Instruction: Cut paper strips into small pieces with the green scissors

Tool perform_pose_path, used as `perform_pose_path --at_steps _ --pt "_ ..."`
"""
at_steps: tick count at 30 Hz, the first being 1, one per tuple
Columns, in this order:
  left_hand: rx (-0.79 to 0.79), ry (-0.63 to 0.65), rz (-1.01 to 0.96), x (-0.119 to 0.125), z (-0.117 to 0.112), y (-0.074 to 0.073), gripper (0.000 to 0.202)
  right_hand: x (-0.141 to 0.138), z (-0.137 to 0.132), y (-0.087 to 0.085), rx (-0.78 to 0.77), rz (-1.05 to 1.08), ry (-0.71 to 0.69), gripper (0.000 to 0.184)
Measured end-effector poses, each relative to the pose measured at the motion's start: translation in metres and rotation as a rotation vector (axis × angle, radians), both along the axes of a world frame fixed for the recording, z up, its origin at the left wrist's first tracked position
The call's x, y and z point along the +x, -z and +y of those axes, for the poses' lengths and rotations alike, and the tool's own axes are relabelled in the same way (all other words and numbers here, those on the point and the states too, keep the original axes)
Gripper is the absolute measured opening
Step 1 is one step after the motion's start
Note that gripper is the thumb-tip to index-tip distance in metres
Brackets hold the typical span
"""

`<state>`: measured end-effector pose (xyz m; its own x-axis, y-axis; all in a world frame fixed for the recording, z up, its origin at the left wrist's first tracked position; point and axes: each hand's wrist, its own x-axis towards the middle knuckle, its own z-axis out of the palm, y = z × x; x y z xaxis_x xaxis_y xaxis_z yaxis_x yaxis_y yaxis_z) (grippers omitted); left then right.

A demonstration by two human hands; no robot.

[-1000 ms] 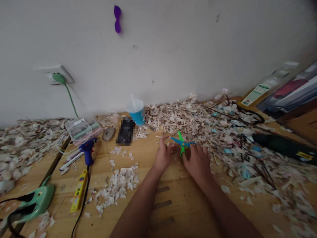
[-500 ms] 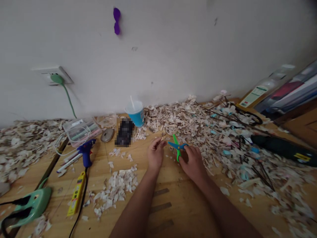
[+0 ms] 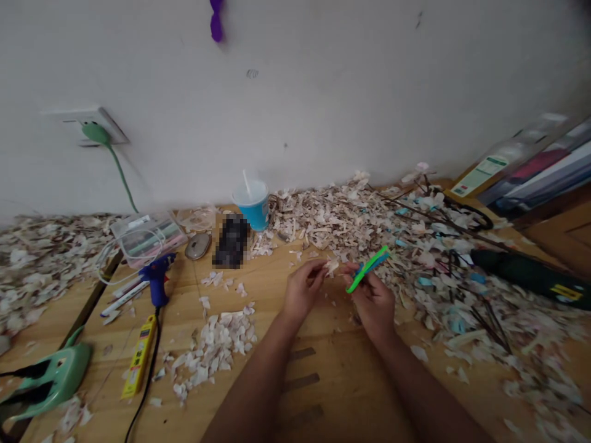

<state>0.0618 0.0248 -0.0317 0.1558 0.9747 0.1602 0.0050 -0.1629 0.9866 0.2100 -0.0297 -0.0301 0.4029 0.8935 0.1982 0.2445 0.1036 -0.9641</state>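
Observation:
My left hand point(image 3: 302, 289) is closed in a pinch above the table, fingertips pointing right. At those fingertips is a small pale scrap point(image 3: 332, 266), thin and petal-like; whether it is paper or a dried petal I cannot tell. My right hand point(image 3: 376, 304) holds a pair of green and blue scissors point(image 3: 370, 268), turned so the tool slants up to the right, away from the scrap. The right thumb and index finger reach toward the scrap's right side; whether they touch it is too small to make out.
Pale shavings point(image 3: 318, 215) cover the table's back and right. A small heap of cut scraps point(image 3: 221, 344) lies left, near a blue glue gun point(image 3: 157, 280), yellow box-like strip point(image 3: 139, 357) and green power socket point(image 3: 64, 375). A blue cup point(image 3: 255, 209) stands behind a blurred dark object point(image 3: 231, 241).
The scissors have swung from pointing left at the left hand to slanting up right in my right hand. Both hands have shifted right, and the right fingertips are nearer the scrap.

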Motion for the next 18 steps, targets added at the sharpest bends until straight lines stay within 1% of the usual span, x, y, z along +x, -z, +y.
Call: perform_pose_path --at_steps 3,5,7,9,11,13,15,18 --pt "0.039 0.003 0.048 0.003 -0.001 0.002 0.026 -0.001 0.004 0.007 -0.030 0.042 -0.065 0.035" --pt "-0.001 -0.026 0.027 0.005 0.000 0.003 0.032 -0.002 0.005 0.009 -0.030 -0.024 -0.112 0.037" --pt "-0.079 -0.059 -0.038 0.007 0.002 0.003 0.029 -0.001 0.005 0.010 -0.027 -0.172 -0.134 0.034" --pt "-0.172 -0.079 -0.147 0.008 0.005 0.003 0.022 0.001 0.005 0.011 -0.007 -0.372 -0.131 0.031" --pt "-0.257 -0.096 -0.270 0.006 0.007 0.002 0.024 0.003 0.005 0.012 0.026 -0.571 -0.126 0.032" --pt "-0.308 -0.129 -0.368 0.003 0.008 0.001 0.029 0.004 0.004 0.015 0.049 -0.720 -0.128 0.035" --pt "-0.323 -0.167 -0.429 0.001 0.009 0.002 0.029 0.004 0.004 0.015 0.036 -0.813 -0.153 0.034" --pt "-0.316 -0.180 -0.459 0.000 0.009 0.002 0.026 0.001 0.004 0.010 -0.025 -0.866 -0.226 0.024"
